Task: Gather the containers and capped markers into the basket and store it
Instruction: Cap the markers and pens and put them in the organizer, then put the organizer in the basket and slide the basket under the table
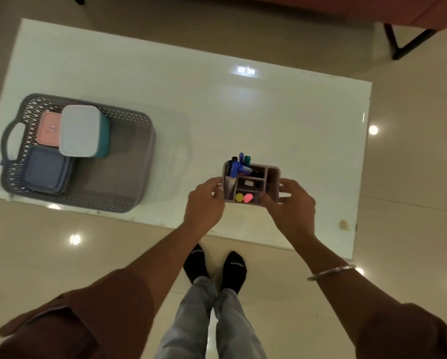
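Observation:
A grey perforated basket (pixel 139 161) sits at the table's left end. Inside it lie a pink-lidded container (pixel 48 128), a white-lidded teal container (pixel 81 130) and a blue-grey container (pixel 46 169). Near the table's front edge is a mauve compartment organizer (pixel 271 174) holding several capped markers (pixel 239 164), plus a yellow cap (pixel 239 197) and a pink cap (pixel 248 198). My left hand (pixel 204 206) grips the organizer's left side. My right hand (pixel 292 206) grips its right side.
The glossy white table (pixel 217 104) stands on a shiny tiled floor. A red seat with black legs (pixel 403 45) is beyond the far right corner. My feet in black socks (pixel 214 268) stand just before the table's front edge.

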A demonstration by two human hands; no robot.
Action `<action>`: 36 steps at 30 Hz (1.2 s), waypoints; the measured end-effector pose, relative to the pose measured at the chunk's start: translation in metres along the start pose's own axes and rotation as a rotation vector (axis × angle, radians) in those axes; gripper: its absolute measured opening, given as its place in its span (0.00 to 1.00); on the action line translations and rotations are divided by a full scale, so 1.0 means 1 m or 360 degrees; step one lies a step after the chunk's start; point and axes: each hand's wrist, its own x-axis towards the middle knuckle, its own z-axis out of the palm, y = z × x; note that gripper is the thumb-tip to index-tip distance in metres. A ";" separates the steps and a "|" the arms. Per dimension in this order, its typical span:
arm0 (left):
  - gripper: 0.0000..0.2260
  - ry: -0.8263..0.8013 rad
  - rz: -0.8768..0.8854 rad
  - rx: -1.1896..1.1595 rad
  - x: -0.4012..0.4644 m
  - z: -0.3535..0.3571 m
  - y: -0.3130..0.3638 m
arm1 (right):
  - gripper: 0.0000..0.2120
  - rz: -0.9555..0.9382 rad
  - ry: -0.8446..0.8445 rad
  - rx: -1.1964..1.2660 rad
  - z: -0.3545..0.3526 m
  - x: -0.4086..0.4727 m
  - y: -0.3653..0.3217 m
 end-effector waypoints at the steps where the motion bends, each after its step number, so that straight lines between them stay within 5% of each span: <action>1: 0.16 0.0009 -0.0005 0.0004 -0.003 0.000 0.002 | 0.24 0.0010 -0.0010 0.0040 0.000 -0.002 -0.002; 12: 0.15 0.0226 0.0077 -0.0065 -0.049 -0.092 -0.019 | 0.10 0.0001 0.0037 0.0170 0.004 -0.056 -0.075; 20: 0.13 0.0479 0.0053 0.0001 -0.064 -0.240 -0.091 | 0.10 -0.0182 -0.0147 0.0302 0.106 -0.107 -0.172; 28: 0.12 0.0234 0.0190 0.0009 -0.014 -0.315 -0.160 | 0.11 -0.0090 0.0041 0.0153 0.214 -0.123 -0.222; 36: 0.12 0.0085 0.0198 0.0117 0.020 -0.318 -0.189 | 0.07 0.0063 0.0178 -0.0021 0.247 -0.118 -0.226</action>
